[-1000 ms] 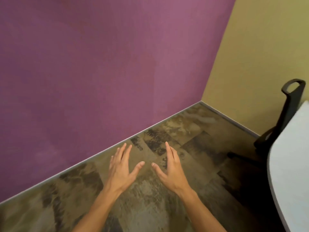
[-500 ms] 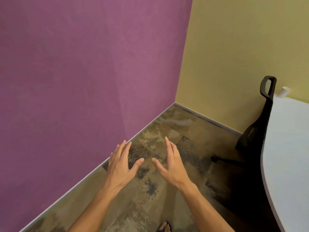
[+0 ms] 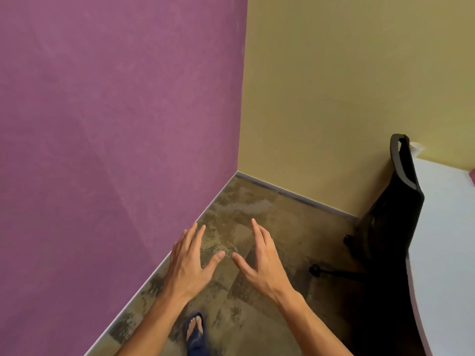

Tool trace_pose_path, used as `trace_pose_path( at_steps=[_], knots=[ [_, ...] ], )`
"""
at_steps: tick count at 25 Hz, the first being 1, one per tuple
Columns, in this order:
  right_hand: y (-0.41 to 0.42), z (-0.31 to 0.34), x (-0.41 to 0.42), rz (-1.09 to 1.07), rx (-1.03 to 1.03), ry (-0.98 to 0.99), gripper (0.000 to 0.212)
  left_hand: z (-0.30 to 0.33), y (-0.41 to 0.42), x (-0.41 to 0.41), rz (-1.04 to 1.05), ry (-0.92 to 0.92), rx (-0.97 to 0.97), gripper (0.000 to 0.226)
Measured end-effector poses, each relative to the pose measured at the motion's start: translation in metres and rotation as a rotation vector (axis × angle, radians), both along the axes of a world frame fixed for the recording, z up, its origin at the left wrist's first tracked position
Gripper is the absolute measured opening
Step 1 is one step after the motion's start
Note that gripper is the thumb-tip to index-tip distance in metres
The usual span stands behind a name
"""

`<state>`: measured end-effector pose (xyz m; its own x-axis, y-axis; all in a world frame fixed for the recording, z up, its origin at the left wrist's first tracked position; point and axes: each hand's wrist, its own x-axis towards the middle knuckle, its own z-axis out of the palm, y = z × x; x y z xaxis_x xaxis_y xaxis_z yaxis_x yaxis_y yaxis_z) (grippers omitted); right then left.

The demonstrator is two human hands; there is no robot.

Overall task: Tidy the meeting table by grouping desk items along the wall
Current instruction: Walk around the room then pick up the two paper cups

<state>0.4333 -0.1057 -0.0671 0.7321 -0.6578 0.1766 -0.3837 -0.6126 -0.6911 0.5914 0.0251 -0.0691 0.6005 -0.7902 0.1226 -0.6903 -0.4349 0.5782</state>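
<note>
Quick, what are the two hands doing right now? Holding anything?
Left hand: open, fingers spread, holding nothing.
Right hand: open, fingers straight, holding nothing.

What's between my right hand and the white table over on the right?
In the head view, the black office chair stands between the right hand and the white table, pushed against the table's edge. Patterned floor fills the rest.
</note>
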Motion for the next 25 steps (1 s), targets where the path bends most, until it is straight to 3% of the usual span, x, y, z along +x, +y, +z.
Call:
trace_pose_path(
  at_steps=[6, 12, 16, 25],
  knots=[
    [-0.127, -0.015, 0.091, -0.238, 0.007, 0.035, 0.089, -0.011, -0.152, 0.112, -0.179, 0.004, -0.012, 0.101],
    [-0.232, -0.002, 0.131, -0.530, -0.084, 0.060, 0.086, 0.001, -0.287, 0.175, -0.383, -0.032, 0.033, 0.100],
    [-0.303, -0.010, 0.134, -0.643, -0.084, 0.061, 0.086, -0.003, -0.368, 0.181, -0.467, -0.031, 0.018, 0.097],
    [-0.554, -0.018, 0.081, -0.807, -0.049, -0.002, 0.087, -0.003, -0.670, 0.119, -0.637, -0.023, 0.041, 0.105]
  ],
)
